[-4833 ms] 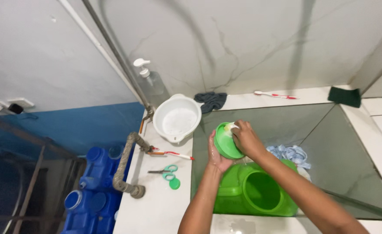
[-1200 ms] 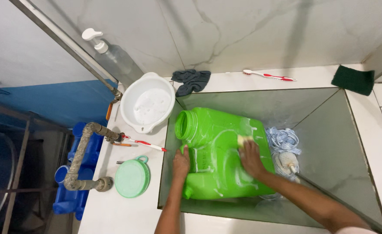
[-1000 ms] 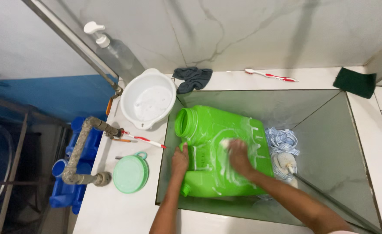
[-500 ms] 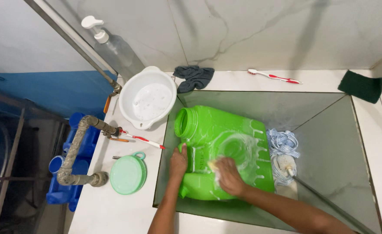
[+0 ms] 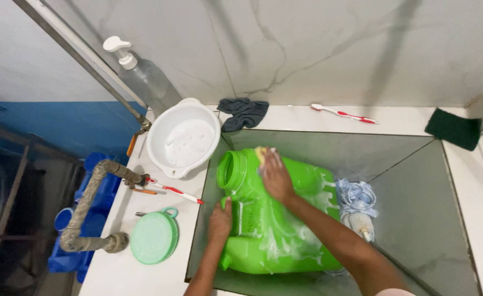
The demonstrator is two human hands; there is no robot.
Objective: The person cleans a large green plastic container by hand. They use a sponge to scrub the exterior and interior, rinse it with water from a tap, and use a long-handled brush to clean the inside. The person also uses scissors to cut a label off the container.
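Most of the sponge is hidden under my right hand. My forearm covers part of the green jug. The mop handle beyond my elbow is cut off by the frame.

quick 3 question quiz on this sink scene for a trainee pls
1. True or false: the green jug stands upright in the sink.
2. What does the right hand press on the jug? A cloth, B sponge, C toothbrush.
3. Where does the green lid lie?

Key:
1. False, it lies on its side.
2. B.
3. On the counter left of the sink, apart from the jug; the left hand steadies the jug.
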